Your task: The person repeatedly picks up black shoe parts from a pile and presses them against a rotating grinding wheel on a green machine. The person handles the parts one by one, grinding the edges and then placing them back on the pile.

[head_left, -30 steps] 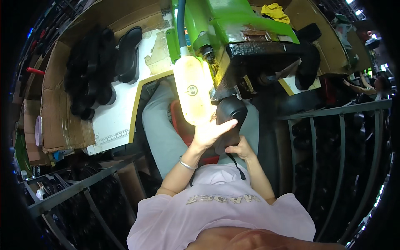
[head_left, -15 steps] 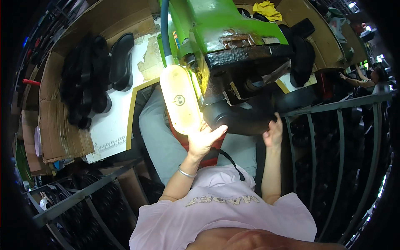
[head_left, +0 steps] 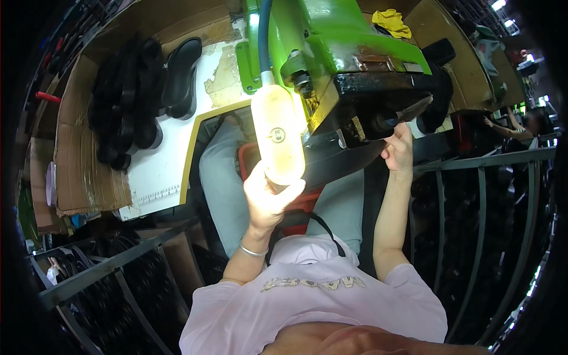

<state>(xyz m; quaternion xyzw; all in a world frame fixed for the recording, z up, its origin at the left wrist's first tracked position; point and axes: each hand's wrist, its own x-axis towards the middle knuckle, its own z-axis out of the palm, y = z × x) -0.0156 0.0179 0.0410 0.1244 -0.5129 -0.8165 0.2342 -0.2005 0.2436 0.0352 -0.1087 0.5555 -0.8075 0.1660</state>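
Observation:
Under the head of a green machine (head_left: pixel 378 50) I hold a black shoe sole (head_left: pixel 340 163) at its two ends. My left hand (head_left: pixel 266 201) is closed at the sole's left end, thumb along the lower edge. A glowing oblong lamp (head_left: pixel 278 130) covers its fingertips and that end of the sole. My right hand (head_left: pixel 399 151) has its fingers curled at the right end, close below the machine's black head (head_left: pixel 378 97). Part of the sole's upper side is hidden by the machine.
Several black soles (head_left: pixel 127 106) lie on the white tabletop (head_left: pixel 148 183) to the left, inside cardboard walls (head_left: pixel 77 142). More black soles (head_left: pixel 438 97) and a yellow cloth (head_left: pixel 391 23) are at the right. Metal racks (head_left: pixel 112 278) stand at both sides. A person (head_left: pixel 518 122) is far right.
The sole's right end has swung up and away under the machine head. My right hand has moved up with it, and my left hand has shifted slightly left. The view has shifted a little.

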